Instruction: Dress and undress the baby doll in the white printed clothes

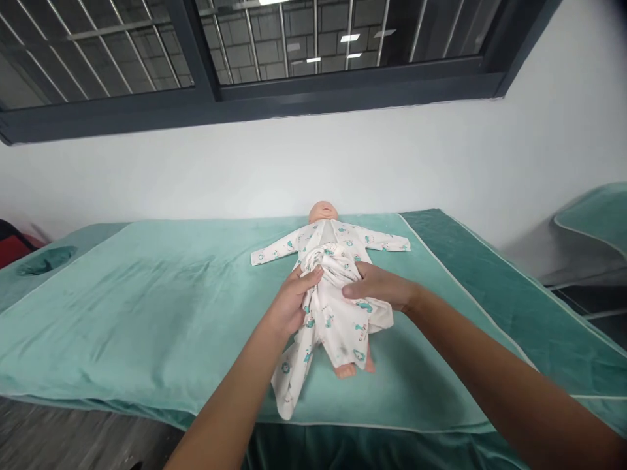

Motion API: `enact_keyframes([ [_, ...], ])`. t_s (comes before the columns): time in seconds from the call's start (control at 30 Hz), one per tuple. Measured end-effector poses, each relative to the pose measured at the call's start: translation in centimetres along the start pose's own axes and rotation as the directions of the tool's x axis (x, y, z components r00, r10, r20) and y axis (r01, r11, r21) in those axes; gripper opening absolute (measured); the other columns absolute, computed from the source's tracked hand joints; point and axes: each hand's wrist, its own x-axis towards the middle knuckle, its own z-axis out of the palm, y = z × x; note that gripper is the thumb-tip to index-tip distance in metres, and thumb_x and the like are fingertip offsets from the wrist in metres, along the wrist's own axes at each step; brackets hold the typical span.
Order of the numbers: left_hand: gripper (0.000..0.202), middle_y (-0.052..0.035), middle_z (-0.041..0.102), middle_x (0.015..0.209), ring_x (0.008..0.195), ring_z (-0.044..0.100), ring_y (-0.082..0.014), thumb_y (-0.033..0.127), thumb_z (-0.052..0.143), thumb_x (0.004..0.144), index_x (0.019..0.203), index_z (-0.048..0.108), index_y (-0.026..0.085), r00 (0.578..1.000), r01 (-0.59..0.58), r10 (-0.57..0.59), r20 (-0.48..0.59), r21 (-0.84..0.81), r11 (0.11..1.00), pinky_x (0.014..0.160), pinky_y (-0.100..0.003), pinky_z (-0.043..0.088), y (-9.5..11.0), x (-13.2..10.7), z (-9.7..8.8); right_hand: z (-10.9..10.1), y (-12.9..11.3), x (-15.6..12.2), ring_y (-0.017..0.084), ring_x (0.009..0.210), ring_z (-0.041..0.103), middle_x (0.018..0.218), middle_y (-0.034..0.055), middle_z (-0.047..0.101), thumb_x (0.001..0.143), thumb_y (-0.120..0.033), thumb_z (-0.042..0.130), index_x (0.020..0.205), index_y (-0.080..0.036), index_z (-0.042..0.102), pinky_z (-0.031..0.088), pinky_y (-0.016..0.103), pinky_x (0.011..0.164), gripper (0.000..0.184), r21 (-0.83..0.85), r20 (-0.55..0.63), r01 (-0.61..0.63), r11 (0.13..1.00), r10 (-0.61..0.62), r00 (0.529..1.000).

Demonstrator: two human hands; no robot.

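A baby doll (323,212) lies on its back on a teal padded table (147,300), head toward the wall. It wears a white printed romper top (343,245) with both sleeves spread out. White printed pants (337,320) are bunched over its waist and legs, and one empty pant leg trails to the table's front edge. My left hand (294,300) grips the bunched waistband on the doll's left side, fingers curled. My right hand (375,286) holds the fabric on the other side, thumb pressing in. The doll's bare feet (353,369) stick out below.
A white wall and a dark-framed window stand behind the table. A small teal cloth (46,260) lies at the far left near a red and black object (14,245). Another teal padded surface (597,212) is at the right, across a gap.
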Motion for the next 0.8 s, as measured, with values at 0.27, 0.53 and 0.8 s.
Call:
enact_keyframes([
  [0.27,0.059,-0.0127,0.074,0.1,0.086,0.069,-0.0225,0.046,0.082,0.067,0.113,0.069,0.011,0.984,0.164,-0.177,0.037,0.222,0.961,0.072,-0.028,0.051,0.8,-2.0,1.5,0.2,-0.3,-1.4,0.023,0.094,0.069,0.102,0.0076,0.074,0.078,-0.046,0.074,0.11,-0.018,0.07,0.053,0.033,0.084,0.042,0.131,-0.265,0.231,0.964,-0.191,0.945],
  [0.53,0.055,-0.0119,0.073,0.103,0.088,0.067,-0.023,0.047,0.076,0.073,0.116,0.066,0.014,0.977,0.21,-0.206,-0.049,0.34,0.917,0.075,-0.03,0.05,-0.3,-4.8,2.5,2.4,2.9,-5.7,0.025,0.09,0.07,0.101,0.0107,0.075,0.078,-0.05,0.073,0.111,-0.015,0.07,0.052,0.034,0.079,0.049,0.163,-0.425,0.115,0.98,-0.035,0.904],
  [0.8,0.02,-0.0072,0.073,0.095,0.089,0.064,-0.027,0.032,0.061,0.079,0.088,0.071,0.017,0.99,0.024,-0.134,0.035,0.911,0.411,0.08,-0.034,0.046,-3.4,-7.0,2.6,4.0,9.9,-8.8,0.033,0.109,0.063,0.111,0.0102,0.073,0.07,-0.046,0.075,0.109,-0.016,0.069,0.046,0.046,0.097,0.049,-0.283,-0.586,-0.099,0.954,-0.091,0.805],
])
